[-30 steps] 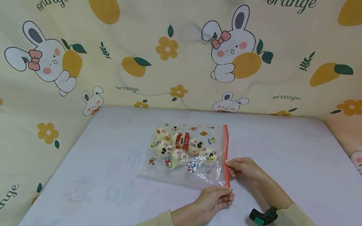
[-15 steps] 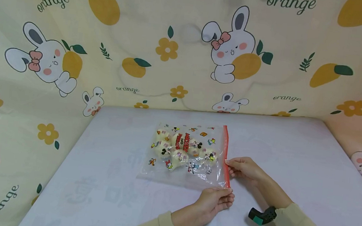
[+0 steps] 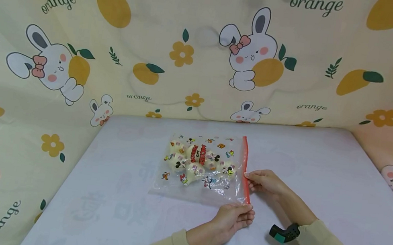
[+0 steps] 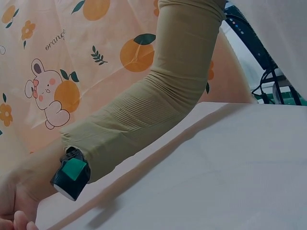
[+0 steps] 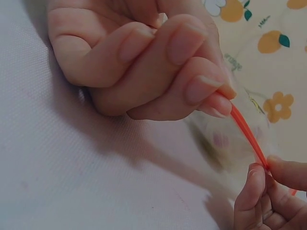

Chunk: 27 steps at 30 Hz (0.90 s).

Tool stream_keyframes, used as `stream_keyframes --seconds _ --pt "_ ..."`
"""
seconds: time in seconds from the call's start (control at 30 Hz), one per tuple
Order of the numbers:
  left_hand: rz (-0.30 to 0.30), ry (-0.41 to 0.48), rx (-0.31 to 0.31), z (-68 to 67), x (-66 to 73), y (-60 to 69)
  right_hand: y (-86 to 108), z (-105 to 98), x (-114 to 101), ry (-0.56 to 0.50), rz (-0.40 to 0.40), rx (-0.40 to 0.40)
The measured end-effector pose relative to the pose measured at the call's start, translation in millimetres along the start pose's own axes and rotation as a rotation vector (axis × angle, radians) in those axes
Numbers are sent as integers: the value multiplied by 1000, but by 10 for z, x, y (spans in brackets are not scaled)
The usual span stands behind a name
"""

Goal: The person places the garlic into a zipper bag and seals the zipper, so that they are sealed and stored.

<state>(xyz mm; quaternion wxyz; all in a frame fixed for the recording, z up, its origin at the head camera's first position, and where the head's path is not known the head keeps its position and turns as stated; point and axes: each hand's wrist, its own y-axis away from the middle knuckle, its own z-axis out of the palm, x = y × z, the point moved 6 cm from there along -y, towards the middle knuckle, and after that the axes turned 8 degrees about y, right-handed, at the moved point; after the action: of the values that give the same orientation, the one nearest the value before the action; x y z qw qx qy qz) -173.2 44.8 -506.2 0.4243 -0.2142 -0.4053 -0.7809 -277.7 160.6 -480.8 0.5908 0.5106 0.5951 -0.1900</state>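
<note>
A clear zip bag (image 3: 188, 192), printed with cartoon figures and red lettering, lies flat on the table. Several pale rounded pieces (image 3: 194, 170) show through its plastic. Its red zip edge (image 3: 245, 154) faces right. My left hand (image 3: 226, 225) pinches the near corner of that edge between thumb and finger. Farther along, my right hand (image 3: 269, 183) pinches the red strip near its middle. The right wrist view has my right hand (image 5: 144, 62) close up, fingers curled, with the red strip (image 5: 248, 134) running to my left hand (image 5: 268, 201). Whether the zip is sealed, I cannot tell.
A white cloth (image 3: 111, 169) covers the table. Patterned curtains (image 3: 189, 57) with rabbits and oranges rise behind it and at both sides. A black wrist camera (image 3: 284, 233) hangs under my right forearm. Dark equipment (image 4: 254, 38) stands beyond the table in the left wrist view.
</note>
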Motion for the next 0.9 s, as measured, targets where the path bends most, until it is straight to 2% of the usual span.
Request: stream_keyframes --seconds 0.9 --pt "-13 -11 4 9 9 14 -58 -31 3 5 27 43"
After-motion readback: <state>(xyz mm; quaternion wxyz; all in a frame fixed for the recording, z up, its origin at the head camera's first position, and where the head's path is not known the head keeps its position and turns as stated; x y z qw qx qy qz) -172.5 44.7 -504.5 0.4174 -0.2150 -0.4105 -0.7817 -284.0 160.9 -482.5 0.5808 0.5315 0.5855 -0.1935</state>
